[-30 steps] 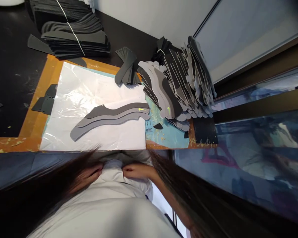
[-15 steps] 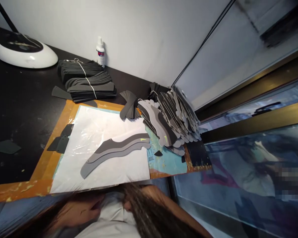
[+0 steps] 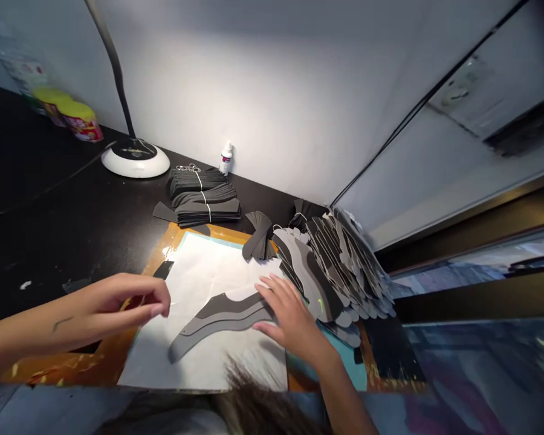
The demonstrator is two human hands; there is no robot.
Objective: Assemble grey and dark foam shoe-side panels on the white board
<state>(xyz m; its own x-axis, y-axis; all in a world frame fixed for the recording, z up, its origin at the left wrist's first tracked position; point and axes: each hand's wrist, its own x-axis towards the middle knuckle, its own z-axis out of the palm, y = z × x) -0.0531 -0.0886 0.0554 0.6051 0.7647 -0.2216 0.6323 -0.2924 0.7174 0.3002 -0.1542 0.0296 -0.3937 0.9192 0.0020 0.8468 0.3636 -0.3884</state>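
A long curved shoe-upper piece (image 3: 226,320) in dark and light grey lies on a white sheet (image 3: 199,254). Over its right end is my right hand (image 3: 292,314), fingers stretched out and palm down, hiding that end; I cannot tell whether it touches. My left hand (image 3: 131,308) is at the sheet's left edge, thumb out and fingers bent, a gap between them and nothing visible inside. Just behind it a dark cut piece (image 3: 164,269) shows in part. A pile of similar grey uppers (image 3: 315,278) lies right of the sheet.
Bundles of dark strips (image 3: 206,205) tied with white bands lie behind the sheet. A fanned stack of dark pieces (image 3: 258,235) sits nearby. Farther back are a white bottle (image 3: 225,159), a lamp base (image 3: 136,163) and a yellow-lidded tub (image 3: 81,121). Glass doors stand at right.
Both hands have come up from my lap to above the table, the right over the upper piece, the left beside the sheet. The camera view has shifted, bringing more of the table's left into sight.
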